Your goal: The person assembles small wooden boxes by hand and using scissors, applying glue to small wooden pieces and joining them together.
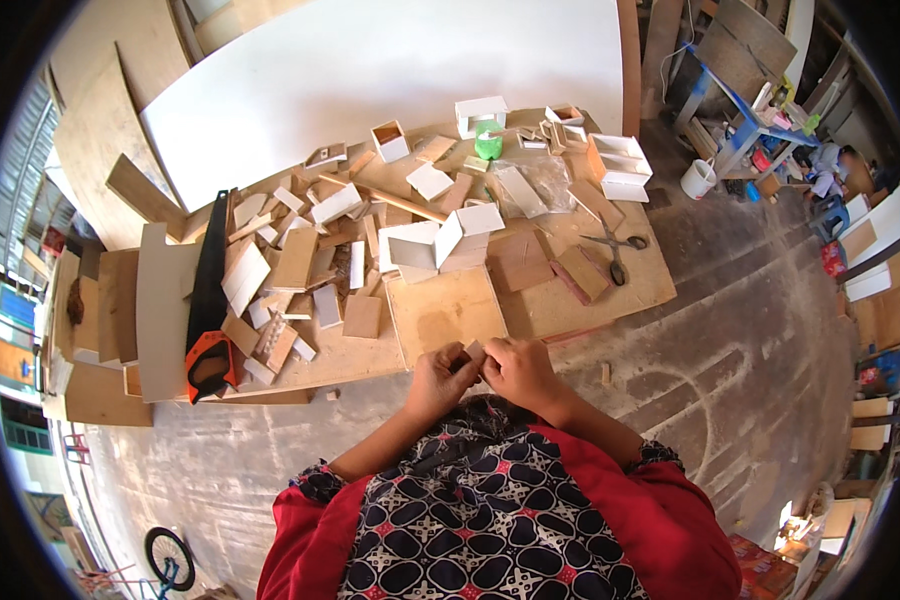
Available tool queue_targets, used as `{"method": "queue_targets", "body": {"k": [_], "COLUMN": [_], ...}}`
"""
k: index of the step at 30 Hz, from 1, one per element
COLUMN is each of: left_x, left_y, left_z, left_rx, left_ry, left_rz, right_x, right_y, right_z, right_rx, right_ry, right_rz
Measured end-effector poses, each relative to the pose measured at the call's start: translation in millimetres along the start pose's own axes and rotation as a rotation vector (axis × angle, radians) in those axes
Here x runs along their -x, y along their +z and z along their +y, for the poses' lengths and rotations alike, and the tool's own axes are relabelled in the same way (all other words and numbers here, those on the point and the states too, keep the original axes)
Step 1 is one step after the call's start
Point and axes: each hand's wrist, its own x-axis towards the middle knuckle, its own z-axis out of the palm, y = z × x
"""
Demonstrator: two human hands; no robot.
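Wooden and tiny, the block (475,351) sits pinched between the left hand (438,378) and right hand (518,370), just off the low table (630,290) edge. Such a fingertip-only pinch could likely let it slip to the floor.
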Motion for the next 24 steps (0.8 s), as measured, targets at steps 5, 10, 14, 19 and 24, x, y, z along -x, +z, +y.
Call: {"method": "queue_targets", "body": {"k": [5, 10, 14, 19, 24], "left_x": [21.5, 42.8, 57.4, 71.0, 71.2], "left_y": [-11.2, -24.5, -30.4, -32.5, -24.3], "left_z": [-2.7, -17.6, -27.8, -30.7, -41.9], "left_rx": [0.030, 0.087, 0.296, 0.422, 0.449], "left_ry": [-0.041, -0.094, -0.121, -0.205, -0.242], "left_rz": [-0.031, -0.083, -0.088, -0.137, -0.166], "right_x": [12.0, 21.6, 29.7, 39.9, 39.3], "right_y": [17.2, 27.1, 30.5, 35.6, 30.0], "right_z": [-10.1, -23.9, -31.6, -21.9, -35.0], "right_rx": [-0.027, -0.100, -0.249, -0.594, -0.626], "right_ry": [-0.064, -0.100, 0.087, 0.458, 0.381], "right_rz": [-0.019, -0.060, -0.037, -0.110, -0.082]}}
